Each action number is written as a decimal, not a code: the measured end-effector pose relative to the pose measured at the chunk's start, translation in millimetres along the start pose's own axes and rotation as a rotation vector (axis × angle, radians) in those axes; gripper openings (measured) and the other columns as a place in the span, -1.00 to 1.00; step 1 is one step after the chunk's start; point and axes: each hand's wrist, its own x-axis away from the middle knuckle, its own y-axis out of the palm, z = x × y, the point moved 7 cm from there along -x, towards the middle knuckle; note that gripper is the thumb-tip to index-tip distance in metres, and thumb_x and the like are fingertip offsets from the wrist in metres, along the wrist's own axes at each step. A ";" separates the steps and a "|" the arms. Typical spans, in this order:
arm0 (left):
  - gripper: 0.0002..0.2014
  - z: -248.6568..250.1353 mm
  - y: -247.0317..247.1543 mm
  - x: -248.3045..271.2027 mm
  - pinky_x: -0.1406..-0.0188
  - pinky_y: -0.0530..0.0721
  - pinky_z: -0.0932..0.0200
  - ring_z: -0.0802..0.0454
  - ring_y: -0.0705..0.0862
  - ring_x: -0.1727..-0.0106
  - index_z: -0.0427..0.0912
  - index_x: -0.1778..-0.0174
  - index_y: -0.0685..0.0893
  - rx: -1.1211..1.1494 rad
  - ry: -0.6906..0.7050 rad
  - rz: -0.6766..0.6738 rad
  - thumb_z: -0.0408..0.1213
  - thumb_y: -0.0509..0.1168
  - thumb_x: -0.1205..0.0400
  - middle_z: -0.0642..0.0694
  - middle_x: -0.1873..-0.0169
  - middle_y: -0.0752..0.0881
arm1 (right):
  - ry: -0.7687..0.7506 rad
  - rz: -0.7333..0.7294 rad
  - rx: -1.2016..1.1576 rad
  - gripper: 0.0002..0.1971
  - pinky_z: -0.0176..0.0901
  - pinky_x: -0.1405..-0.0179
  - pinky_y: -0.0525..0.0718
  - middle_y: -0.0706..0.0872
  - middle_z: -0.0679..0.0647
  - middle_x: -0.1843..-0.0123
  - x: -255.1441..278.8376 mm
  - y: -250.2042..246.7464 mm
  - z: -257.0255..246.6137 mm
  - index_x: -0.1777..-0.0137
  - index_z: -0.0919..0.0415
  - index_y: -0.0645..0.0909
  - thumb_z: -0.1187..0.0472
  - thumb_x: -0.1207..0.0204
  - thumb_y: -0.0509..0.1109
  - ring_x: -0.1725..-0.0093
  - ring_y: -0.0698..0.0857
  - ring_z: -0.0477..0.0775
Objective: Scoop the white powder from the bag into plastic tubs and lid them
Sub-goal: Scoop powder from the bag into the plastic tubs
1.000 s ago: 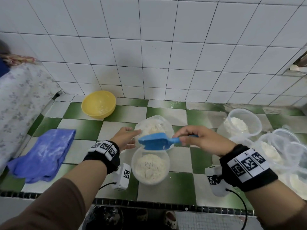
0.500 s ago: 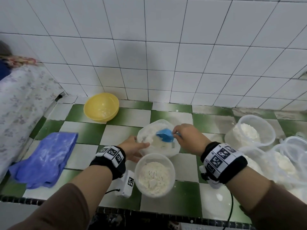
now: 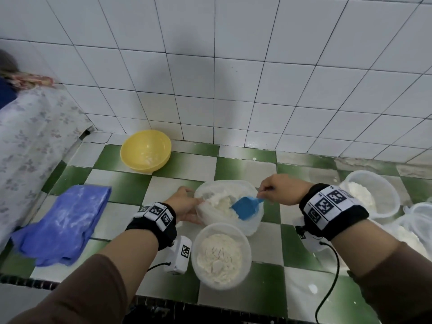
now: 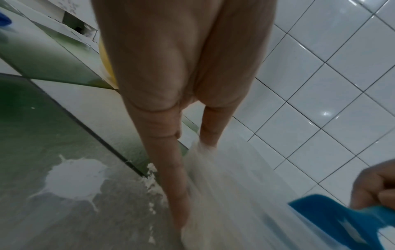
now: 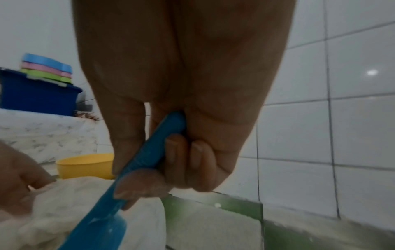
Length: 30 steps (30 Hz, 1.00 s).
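Filling underway, no lid seen fitted: right hand (image 3: 281,190) grips the blue scoop (image 3: 245,208) inside the bag (image 3: 251,224), whose rim the left hand (image 3: 184,204) pinches, behind the well-filled, unlidded tub (image 3: 221,254).

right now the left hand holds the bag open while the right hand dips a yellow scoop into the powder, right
Not quite: the scoop is blue, as the head view shows. Yellow is the bowl by the wall. The rest holds: left hand pinches the bag open; right hand grips the scoop.
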 end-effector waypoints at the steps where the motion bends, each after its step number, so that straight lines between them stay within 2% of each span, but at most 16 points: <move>1: -0.39 3.3 -0.2 -1.4 0.32 0.80 -0.13 -0.29 0.71 -0.03 -0.20 -0.56 0.19 0.010 0.022 0.016 -0.43 0.31 -0.64 -0.34 -0.38 0.48 | 0.022 -0.015 -0.033 -0.82 -0.40 0.35 0.43 0.61 -0.14 0.32 -0.6 2.8 3.0 0.17 0.10 0.66 0.15 -0.61 0.27 0.34 0.52 -0.18; 4: -0.40 12.6 -3.5 -4.9 0.18 0.79 0.00 -0.25 0.68 -0.16 -0.20 -0.54 0.24 0.055 0.102 0.091 -0.42 0.35 -0.62 -0.31 -0.44 0.42 | 0.087 -0.004 -0.147 -0.72 -0.40 0.43 0.41 0.60 -0.12 0.41 -0.6 11.8 12.2 0.34 0.06 0.57 0.12 -0.62 0.25 0.43 0.47 -0.16; 7: -0.28 17.0 -4.7 -4.2 -0.05 0.74 -0.04 -0.25 0.60 -0.31 -0.19 -0.54 0.24 0.065 0.134 0.109 -0.35 0.47 -0.53 -0.28 -0.45 0.42 | 0.121 0.070 -0.288 -0.65 -0.50 0.55 0.36 0.54 -0.14 0.51 1.8 19.8 15.9 0.43 0.10 0.54 0.15 -0.63 0.26 0.49 0.42 -0.15; 11: -0.10 17.0 1.6 -0.7 -0.06 0.75 -0.19 -0.22 0.65 -0.22 -0.10 -0.59 0.13 -0.152 0.086 0.054 -0.26 0.55 -0.44 -0.26 -0.48 0.39 | 0.145 0.116 -0.420 -0.64 -0.53 0.58 0.35 0.55 -0.11 0.52 3.4 27.2 14.0 0.42 0.11 0.55 0.18 -0.64 0.23 0.51 0.42 -0.14; 13: -0.04 15.1 6.6 -0.3 -0.08 0.74 -0.21 -0.20 0.69 -0.18 -0.08 -0.62 0.05 -0.228 0.057 0.027 -0.29 0.55 -0.45 -0.26 -0.48 0.41 | 0.121 0.137 -0.389 -0.68 -0.50 0.53 0.37 0.58 -0.09 0.46 2.9 23.5 9.3 0.36 0.14 0.57 0.17 -0.64 0.22 0.48 0.45 -0.15; 16: -0.04 14.1 8.8 -3.6 -0.10 0.74 -0.18 -0.15 0.68 -0.18 -0.07 -0.63 0.02 -0.281 0.055 0.037 -0.29 0.54 -0.46 -0.23 -0.48 0.42 | 0.070 0.212 -0.245 -0.78 -0.45 0.46 0.37 0.59 -0.11 0.35 6.1 8.6 -1.0 0.14 0.19 0.62 0.17 -0.65 0.20 0.39 0.50 -0.18; 18: -0.09 13.4 10.0 -5.2 -0.11 0.73 -0.17 -0.15 0.66 -0.20 -0.08 -0.62 0.04 -0.284 0.048 0.051 -0.32 0.52 -0.49 -0.21 -0.48 0.43 | 0.021 0.264 -0.138 -0.78 -0.32 0.29 0.49 0.65 -0.02 0.21 9.8 -1.6 -9.2 0.03 0.24 0.64 0.19 -0.65 0.17 0.24 0.59 -0.05; 21: -0.16 12.0 10.1 -7.8 -0.04 0.74 -0.12 -0.13 0.65 -0.09 -0.10 -0.60 0.09 -0.280 0.040 0.070 -0.39 0.48 -0.52 -0.23 -0.44 0.45 | -0.035 0.278 0.068 -0.76 -0.07 0.01 0.62 0.69 0.15 0.00 9.1 -5.2 -18.8 -0.06 0.29 0.63 0.23 -0.65 0.14 0.03 0.64 0.14; 23: -0.16 12.0 8.8 -10.6 0.05 0.75 -0.07 -0.15 0.65 -0.07 -0.11 -0.60 0.10 -0.298 0.046 0.093 -0.40 0.47 -0.51 -0.25 -0.42 0.46 | -0.030 0.249 0.134 -0.77 -0.07 -0.03 0.61 0.66 0.18 -0.04 3.4 -0.3 -18.0 -0.12 0.28 0.60 0.24 -0.66 0.14 0.00 0.63 0.16; 26: -0.17 12.2 5.7 -14.0 -0.01 0.76 -0.12 -0.27 0.66 -0.17 -0.16 -0.60 0.10 -0.319 0.066 0.125 -0.42 0.45 -0.51 -0.28 -0.32 0.50 | 0.008 0.215 -0.028 -0.78 -0.22 0.06 0.55 0.68 0.10 -0.04 -2.2 1.7 -4.4 -0.09 0.27 0.63 0.22 -0.66 0.18 0.03 0.62 0.08; 28: -0.23 11.7 4.4 -16.6 -0.12 0.72 -0.20 -0.29 0.63 -0.21 -0.20 -0.59 0.11 -0.313 0.071 0.127 -0.48 0.39 -0.53 -0.26 -0.21 0.52 | 0.028 0.202 -0.122 -0.77 -0.33 0.17 0.46 0.67 0.03 0.05 -3.3 1.3 5.9 -0.06 0.26 0.67 0.19 -0.66 0.21 0.10 0.57 -0.01; 30: -0.28 10.6 5.4 -19.2 -0.17 0.68 -0.26 -0.32 0.59 -0.26 -0.22 -0.58 0.10 -0.268 0.064 0.105 -0.58 0.30 -0.56 -0.28 -0.23 0.50 | 0.047 0.162 -0.162 -0.78 -0.41 0.35 0.40 0.62 -0.07 0.19 -4.5 6.1 13.5 0.00 0.23 0.68 0.16 -0.65 0.23 0.19 0.54 -0.06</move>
